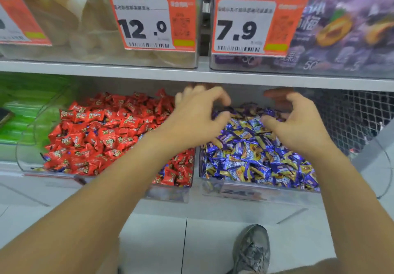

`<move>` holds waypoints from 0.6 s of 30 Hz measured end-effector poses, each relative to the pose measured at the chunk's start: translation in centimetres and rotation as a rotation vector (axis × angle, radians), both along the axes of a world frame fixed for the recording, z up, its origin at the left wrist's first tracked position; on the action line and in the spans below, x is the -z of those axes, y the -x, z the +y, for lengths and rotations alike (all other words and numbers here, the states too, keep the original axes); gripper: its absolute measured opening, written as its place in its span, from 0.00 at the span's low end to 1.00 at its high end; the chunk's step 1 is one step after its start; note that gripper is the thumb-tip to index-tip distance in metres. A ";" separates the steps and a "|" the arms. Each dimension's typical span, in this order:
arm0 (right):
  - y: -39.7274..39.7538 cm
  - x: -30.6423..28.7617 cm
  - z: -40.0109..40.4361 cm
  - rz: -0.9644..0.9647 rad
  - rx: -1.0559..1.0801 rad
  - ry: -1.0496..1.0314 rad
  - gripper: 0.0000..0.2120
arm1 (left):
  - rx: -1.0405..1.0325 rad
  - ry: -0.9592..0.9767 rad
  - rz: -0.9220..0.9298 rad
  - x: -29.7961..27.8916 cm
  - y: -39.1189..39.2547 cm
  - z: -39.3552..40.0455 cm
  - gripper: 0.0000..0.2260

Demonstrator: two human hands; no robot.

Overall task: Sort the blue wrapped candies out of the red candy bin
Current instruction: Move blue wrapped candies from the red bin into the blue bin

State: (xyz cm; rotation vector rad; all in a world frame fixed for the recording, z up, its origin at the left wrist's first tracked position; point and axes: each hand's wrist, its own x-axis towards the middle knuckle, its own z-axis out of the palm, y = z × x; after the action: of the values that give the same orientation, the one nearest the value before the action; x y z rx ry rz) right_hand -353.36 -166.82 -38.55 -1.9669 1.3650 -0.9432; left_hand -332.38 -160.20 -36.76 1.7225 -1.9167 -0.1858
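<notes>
A: Left hand [198, 116]?
B: Over the blue bin's [266, 192] back left, by the divider. Fingers curled, thumb apart, nothing gripped.
A: Right hand [298, 122]?
B: Above same bin, right side. Spread in a loose claw, empty, thumb near the blue pile [255, 158].
A: Red bin [168, 195]?
B: Left of the blue one, touching. Heaped w/ red candies [102, 137].
A: Blue strays [163, 170] there?
B: A few at front right corner, more low along front left edge, mixed in w/ reds.
A: Above?
B: Tags 12.0 [149, 21] & 7.9 [255, 25].

price tags [151, 21] blurred; perhaps hands' [198, 111] fingertips hidden
</notes>
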 end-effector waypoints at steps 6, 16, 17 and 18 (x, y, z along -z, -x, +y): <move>-7.0 -0.2 5.3 0.158 -0.204 0.248 0.20 | -0.006 -0.153 -0.094 3.2 -7.7 4.7 0.09; -17.3 1.4 6.9 0.704 -0.481 0.165 0.19 | 0.037 -0.423 -0.377 5.4 -14.6 5.8 0.19; -17.9 1.6 6.8 0.710 -0.476 0.144 0.18 | 0.043 -0.431 -0.384 5.4 -14.9 5.7 0.19; -18.5 1.9 6.6 0.730 -0.486 0.118 0.17 | 0.047 -0.440 -0.390 5.4 -14.9 5.7 0.18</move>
State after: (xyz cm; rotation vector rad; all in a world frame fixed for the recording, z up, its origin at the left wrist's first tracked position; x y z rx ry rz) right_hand -334.90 -160.17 -40.47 -2.7064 1.0744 -0.0647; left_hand -317.44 -154.53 -42.11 2.1227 -2.3307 -0.3304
